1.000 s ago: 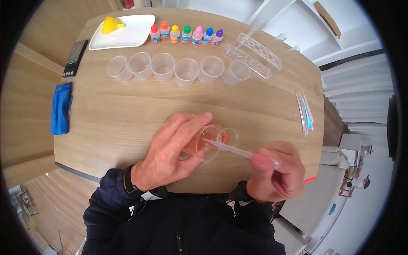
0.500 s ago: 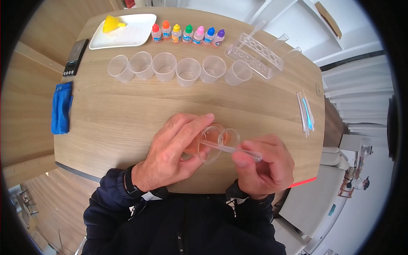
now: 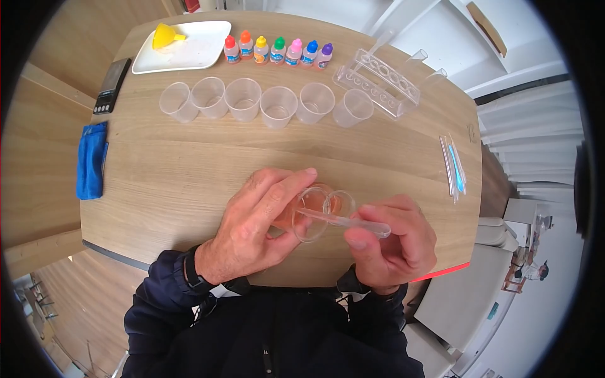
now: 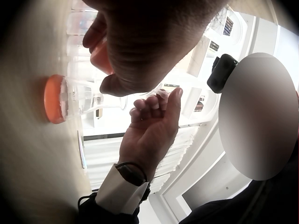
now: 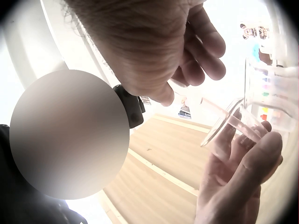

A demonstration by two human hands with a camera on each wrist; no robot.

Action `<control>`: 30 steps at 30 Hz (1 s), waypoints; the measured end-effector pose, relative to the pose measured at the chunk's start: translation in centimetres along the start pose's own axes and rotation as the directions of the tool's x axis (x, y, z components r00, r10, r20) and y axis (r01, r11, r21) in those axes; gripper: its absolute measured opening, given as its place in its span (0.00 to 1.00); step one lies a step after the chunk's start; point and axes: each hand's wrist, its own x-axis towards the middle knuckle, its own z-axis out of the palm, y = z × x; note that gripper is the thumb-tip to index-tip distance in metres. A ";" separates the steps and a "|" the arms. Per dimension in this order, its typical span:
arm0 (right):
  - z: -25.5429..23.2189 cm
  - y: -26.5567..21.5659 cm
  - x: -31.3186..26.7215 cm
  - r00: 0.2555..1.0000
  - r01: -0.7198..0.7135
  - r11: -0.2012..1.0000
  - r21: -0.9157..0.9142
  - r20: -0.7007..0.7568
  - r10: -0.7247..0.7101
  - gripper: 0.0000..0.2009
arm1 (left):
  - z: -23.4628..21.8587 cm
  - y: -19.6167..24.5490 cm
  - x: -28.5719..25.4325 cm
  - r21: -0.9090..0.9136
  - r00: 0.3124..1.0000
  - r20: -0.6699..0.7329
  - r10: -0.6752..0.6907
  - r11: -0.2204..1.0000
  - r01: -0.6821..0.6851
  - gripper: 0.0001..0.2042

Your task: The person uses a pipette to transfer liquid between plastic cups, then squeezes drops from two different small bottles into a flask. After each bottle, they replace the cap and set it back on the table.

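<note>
My left hand (image 3: pixel 249 223) grips a clear wide-mouthed vessel (image 3: pixel 295 228) with orange liquid in it, tipped so its round rim faces right. Between thumb and fingers, my right hand (image 3: pixel 403 242) pinches a clear plastic pipette (image 3: pixel 337 220), whose narrow tip reaches inside that rim. The pipette's bulb end sticks out past the fingers. Right beside the held vessel stands a clear conical flask (image 4: pixel 55 99), upright on the table with orange liquid at its bottom; in the head view it is partly hidden behind the vessel. The right wrist view shows the pipette crossing the vessel's rim.
Several clear cups (image 3: pixel 243 101) stand in a row farther back. Behind them are dropper bottles (image 3: pixel 278 51), a white tray (image 3: pixel 208 55) with a yellow funnel (image 3: pixel 165 36), and a test tube rack (image 3: pixel 378 82). A blue cloth (image 3: pixel 92 160) and scale (image 3: pixel 112 85) lie left, thin sticks (image 3: pixel 452 167) right.
My right hand has moved left toward the vessel, its hold shifting along the pipette so the bulb now shows. The left hand and vessel have hardly moved.
</note>
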 end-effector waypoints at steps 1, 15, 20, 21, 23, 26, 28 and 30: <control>0.0 0.0 0.0 1.000 -0.006 1.000 0.007 -0.002 0.006 0.22 | 0.0 0.0 0.0 -0.001 1.000 0.000 0.001 1.000 -0.001 0.35; -3.2 -1.8 -0.6 0.905 -0.138 0.970 0.202 -0.373 0.206 0.22 | 0.1 -0.3 -0.4 0.022 1.000 0.003 0.005 1.000 -0.005 0.35; -4.6 -1.5 -1.0 0.924 -0.126 0.988 0.087 -0.351 0.148 0.18 | 0.1 -0.3 -0.5 0.019 1.000 0.011 -0.002 1.000 0.002 0.35; -4.3 -1.3 -1.2 0.933 -0.137 0.989 0.059 -0.329 0.148 0.17 | 0.1 -0.3 -0.5 0.016 1.000 0.011 -0.003 1.000 0.003 0.35; -4.1 -0.7 -1.5 0.946 -0.132 0.991 0.018 -0.297 0.131 0.11 | 0.1 -0.4 -0.5 0.016 1.000 0.011 -0.005 1.000 0.005 0.35; -3.7 -0.5 -1.8 0.951 -0.125 0.992 0.006 -0.283 0.122 0.09 | 0.1 -0.3 -0.4 0.017 1.000 0.012 -0.008 1.000 0.007 0.35; -3.5 -0.4 -1.8 0.954 -0.118 0.993 -0.017 -0.280 0.108 0.08 | 0.1 -0.3 -0.4 0.015 1.000 0.014 -0.012 1.000 0.012 0.35; -3.4 -0.4 -1.8 0.955 -0.110 0.993 -0.036 -0.280 0.096 0.08 | 0.1 -0.3 -0.4 0.016 1.000 0.010 -0.005 1.000 0.005 0.35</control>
